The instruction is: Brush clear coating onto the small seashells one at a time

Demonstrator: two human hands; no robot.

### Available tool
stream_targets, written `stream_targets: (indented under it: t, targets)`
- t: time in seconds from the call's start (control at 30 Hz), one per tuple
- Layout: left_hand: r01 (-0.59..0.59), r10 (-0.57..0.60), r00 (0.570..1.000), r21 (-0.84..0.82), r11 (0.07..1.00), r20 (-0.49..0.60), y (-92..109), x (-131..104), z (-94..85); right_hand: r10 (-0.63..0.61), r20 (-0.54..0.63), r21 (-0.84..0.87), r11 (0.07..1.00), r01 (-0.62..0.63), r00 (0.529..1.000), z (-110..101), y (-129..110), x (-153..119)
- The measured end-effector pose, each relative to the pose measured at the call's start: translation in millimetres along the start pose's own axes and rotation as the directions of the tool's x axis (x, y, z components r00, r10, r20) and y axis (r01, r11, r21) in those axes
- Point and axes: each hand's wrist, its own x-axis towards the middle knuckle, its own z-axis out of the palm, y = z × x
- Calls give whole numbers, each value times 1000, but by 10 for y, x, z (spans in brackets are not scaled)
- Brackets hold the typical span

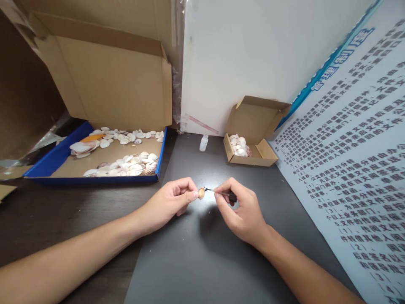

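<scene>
Between the thumb and forefinger of my left hand (172, 197) is a small tan seashell (201, 193), held just above the grey tabletop. My right hand (242, 210) pinches a thin brush-like tool (232, 197) with a black end. The tool's dark, narrow tip points left and reaches the shell's edge; whether it touches cannot be made out. Beyond both hands, a small bottle (203, 143) with whitish contents stands upright on the table.
At the left lies an open blue-edged cardboard box (104, 180) with many pale shells (134, 164) and an orange piece (92, 137). A smaller open carton (253, 161) at the back right holds white shells (238, 145). A printed board (354, 160) borders the right side.
</scene>
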Motion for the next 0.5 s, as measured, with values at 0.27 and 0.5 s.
stream_targets:
  t: [0.27, 0.5]
  targets:
    - [8, -8, 1000, -3, 1000, 11, 8, 3, -7, 48, 40, -80, 996, -45, 998, -4, 8, 11]
    - [12, -12, 1000, -53, 999, 2, 13, 12, -3, -17, 94, -16, 1000, 19, 995, 2, -24, -15]
